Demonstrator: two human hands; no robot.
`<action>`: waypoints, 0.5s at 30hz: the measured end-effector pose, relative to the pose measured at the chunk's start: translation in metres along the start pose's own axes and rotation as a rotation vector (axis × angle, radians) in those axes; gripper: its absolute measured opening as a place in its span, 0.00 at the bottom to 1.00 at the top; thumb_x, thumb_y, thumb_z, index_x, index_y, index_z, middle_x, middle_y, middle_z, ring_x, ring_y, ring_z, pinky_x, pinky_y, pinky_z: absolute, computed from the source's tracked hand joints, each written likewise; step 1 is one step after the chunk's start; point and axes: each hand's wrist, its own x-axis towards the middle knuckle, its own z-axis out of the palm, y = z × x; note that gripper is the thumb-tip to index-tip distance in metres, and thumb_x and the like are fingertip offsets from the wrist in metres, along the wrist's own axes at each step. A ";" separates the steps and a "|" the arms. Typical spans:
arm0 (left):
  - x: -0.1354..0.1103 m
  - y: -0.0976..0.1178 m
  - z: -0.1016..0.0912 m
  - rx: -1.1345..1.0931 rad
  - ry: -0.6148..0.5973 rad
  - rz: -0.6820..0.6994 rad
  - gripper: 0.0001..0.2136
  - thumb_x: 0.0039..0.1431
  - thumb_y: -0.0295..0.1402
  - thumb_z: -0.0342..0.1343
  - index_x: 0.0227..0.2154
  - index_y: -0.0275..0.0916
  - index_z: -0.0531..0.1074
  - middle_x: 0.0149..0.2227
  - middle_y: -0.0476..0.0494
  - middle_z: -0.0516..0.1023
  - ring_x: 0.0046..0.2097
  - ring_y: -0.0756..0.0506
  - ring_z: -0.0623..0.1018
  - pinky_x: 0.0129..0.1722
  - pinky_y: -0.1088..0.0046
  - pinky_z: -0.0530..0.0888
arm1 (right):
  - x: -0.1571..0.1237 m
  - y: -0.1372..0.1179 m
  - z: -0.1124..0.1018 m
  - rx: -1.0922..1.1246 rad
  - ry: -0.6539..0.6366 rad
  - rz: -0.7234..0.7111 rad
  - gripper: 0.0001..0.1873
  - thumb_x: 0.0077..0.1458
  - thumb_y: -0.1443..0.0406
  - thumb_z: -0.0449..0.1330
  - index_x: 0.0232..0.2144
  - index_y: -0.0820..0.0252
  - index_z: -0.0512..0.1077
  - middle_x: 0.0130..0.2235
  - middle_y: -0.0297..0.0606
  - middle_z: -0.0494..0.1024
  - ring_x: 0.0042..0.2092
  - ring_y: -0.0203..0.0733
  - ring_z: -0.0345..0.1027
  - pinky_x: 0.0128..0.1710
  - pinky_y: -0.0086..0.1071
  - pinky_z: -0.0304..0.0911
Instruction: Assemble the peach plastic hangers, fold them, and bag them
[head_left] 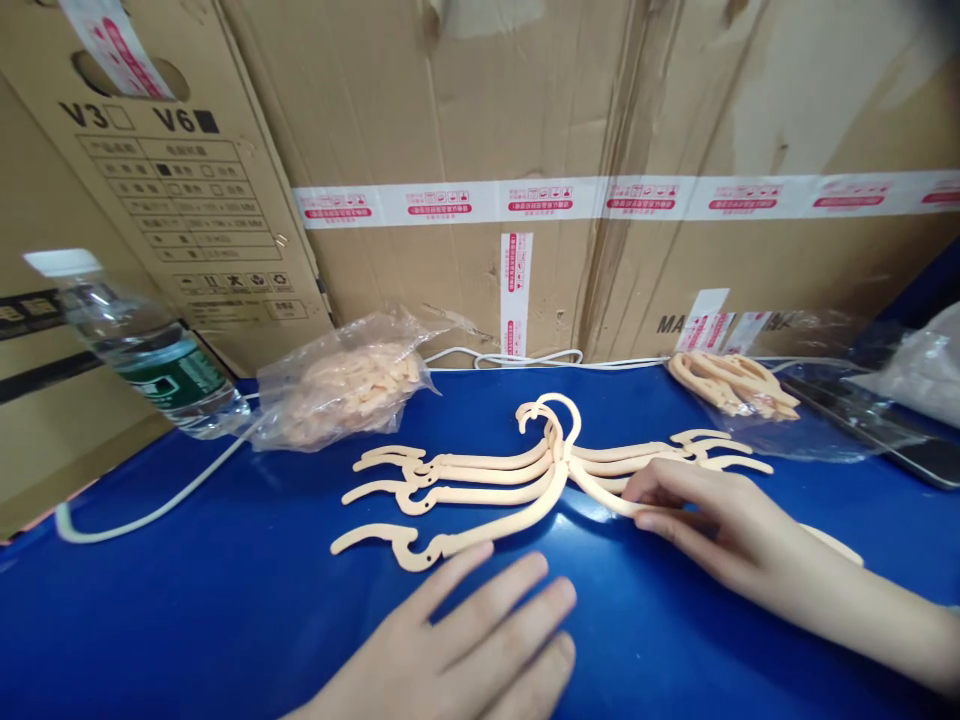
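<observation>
Several cream plastic clothes hangers (495, 494) lie overlapped on the blue table, their hooks bunched together at the middle. The nearest hanger (517, 518) spreads its arms left and right, each ending in a curved tip. My right hand (712, 525) pinches the right arm of this hanger between thumb and fingers, hiding part of it. Just in front of its left arm, my left hand (472, 640) is spread flat with the fingers apart, holding nothing. The index fingertip is close to the hanger; I cannot tell whether they touch.
A clear bag of cream pieces (352, 385) lies at the back left, beside a water bottle (161, 355). Another clear bag with cream parts (735, 385) is at the back right, near a dark phone-like slab (885, 430). Cardboard boxes (450, 120) wall the back; a white cable (172, 510) runs left.
</observation>
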 end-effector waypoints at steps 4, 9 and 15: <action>-0.005 -0.012 0.009 0.239 0.083 -0.038 0.27 0.62 0.30 0.55 0.64 0.47 0.58 0.61 0.40 0.66 0.60 0.35 0.69 0.61 0.58 0.62 | 0.001 0.000 0.002 -0.100 0.004 -0.075 0.08 0.63 0.66 0.51 0.34 0.57 0.69 0.37 0.42 0.73 0.39 0.43 0.69 0.37 0.36 0.69; -0.010 -0.033 0.018 0.436 0.077 0.018 0.29 0.63 0.34 0.54 0.65 0.49 0.53 0.60 0.44 0.67 0.58 0.37 0.72 0.59 0.62 0.65 | 0.002 -0.001 0.008 -0.275 0.095 -0.093 0.10 0.63 0.69 0.48 0.37 0.58 0.70 0.47 0.49 0.71 0.50 0.49 0.66 0.46 0.44 0.68; -0.005 -0.054 0.015 0.584 0.113 0.051 0.29 0.63 0.42 0.53 0.65 0.47 0.53 0.62 0.42 0.65 0.57 0.37 0.72 0.57 0.64 0.67 | 0.004 0.013 0.016 -0.463 0.003 0.013 0.28 0.66 0.59 0.45 0.65 0.65 0.54 0.65 0.53 0.57 0.67 0.56 0.45 0.61 0.59 0.51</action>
